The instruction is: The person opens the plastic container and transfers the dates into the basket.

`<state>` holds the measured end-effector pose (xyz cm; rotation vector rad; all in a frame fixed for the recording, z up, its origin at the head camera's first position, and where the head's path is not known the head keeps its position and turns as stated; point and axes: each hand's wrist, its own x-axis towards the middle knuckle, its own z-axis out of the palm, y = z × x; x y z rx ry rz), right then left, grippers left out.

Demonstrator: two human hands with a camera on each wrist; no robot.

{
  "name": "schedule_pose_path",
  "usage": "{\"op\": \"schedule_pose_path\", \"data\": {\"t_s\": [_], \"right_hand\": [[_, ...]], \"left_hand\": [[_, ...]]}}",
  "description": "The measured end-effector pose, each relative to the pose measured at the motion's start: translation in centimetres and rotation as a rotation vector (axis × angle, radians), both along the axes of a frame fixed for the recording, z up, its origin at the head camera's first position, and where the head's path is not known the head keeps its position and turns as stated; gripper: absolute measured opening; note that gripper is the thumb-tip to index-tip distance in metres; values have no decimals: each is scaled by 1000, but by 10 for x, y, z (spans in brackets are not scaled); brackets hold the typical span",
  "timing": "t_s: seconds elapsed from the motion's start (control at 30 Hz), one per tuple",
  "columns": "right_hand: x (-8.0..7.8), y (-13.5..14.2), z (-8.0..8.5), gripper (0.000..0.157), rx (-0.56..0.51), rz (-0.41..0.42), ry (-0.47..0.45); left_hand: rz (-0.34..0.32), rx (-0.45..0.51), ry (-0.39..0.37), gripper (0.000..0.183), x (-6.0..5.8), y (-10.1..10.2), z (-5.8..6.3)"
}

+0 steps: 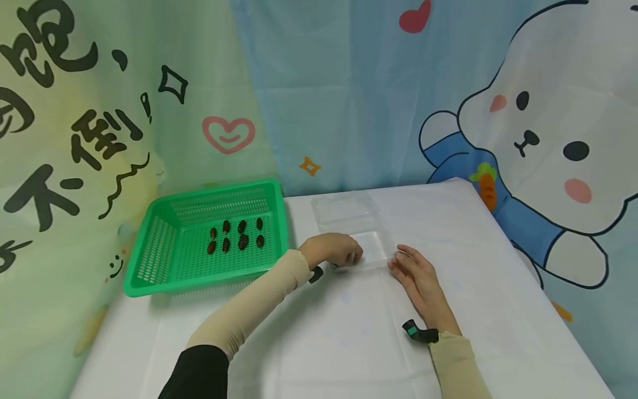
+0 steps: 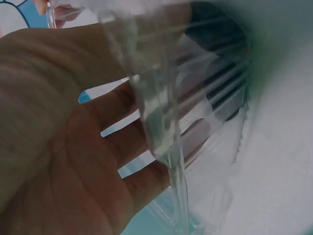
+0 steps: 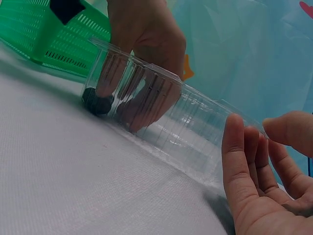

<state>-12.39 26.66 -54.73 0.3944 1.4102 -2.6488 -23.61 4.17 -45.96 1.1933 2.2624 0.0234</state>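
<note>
A clear plastic box [image 1: 371,246] stands on the white cloth with its hinged lid [image 1: 346,213] folded back. My left hand [image 1: 333,249] reaches down into its left part, fingers bent downward. At those fingertips, low in the box corner, is a dark date [image 3: 97,101], partly covered by a fingertip in the right wrist view. The left wrist view shows the left fingers [image 2: 115,149] partly through ribbed plastic. My right hand [image 1: 416,280] is at the box's right end, its fingers nearly straight and the tips against the wall and rim.
A green perforated basket [image 1: 169,202] stands left of the box, with two rows of dark brown dates [image 1: 226,226] on its floor. White cloth [image 1: 349,343] covers the table. A printed curtain [image 1: 319,83] hangs behind the table's back edge.
</note>
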Motion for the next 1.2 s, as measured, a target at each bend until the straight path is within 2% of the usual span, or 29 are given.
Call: {"op": "schedule_pose_path", "data": {"t_s": [0.17,0.47,0.7,0.87,1.0,1.07,1.2], "right_hand": [[0,-1,0,48,12,9,-10],[3,1,-3,37,-24,-10,-5],[7,3,-6,37,-52,-7,12],[6,1,-5,33,-45,-3,25],[2,-2,-4,35,-31,8,36],[0,-2,-3,35,-23,4,27],[2,0,-1,41,0,4,13]], "left_hand": [[9,-1,4,27,0,-3,0],[12,25,-28,20,3,-4,-2],[39,27,-52,15,5,-5,-5],[57,45,-69,13,3,-9,-7],[75,69,-72,12,-1,-13,-7],[76,86,-61,11,-3,-15,-8],[61,117,21,10,-6,-16,-5]]}}
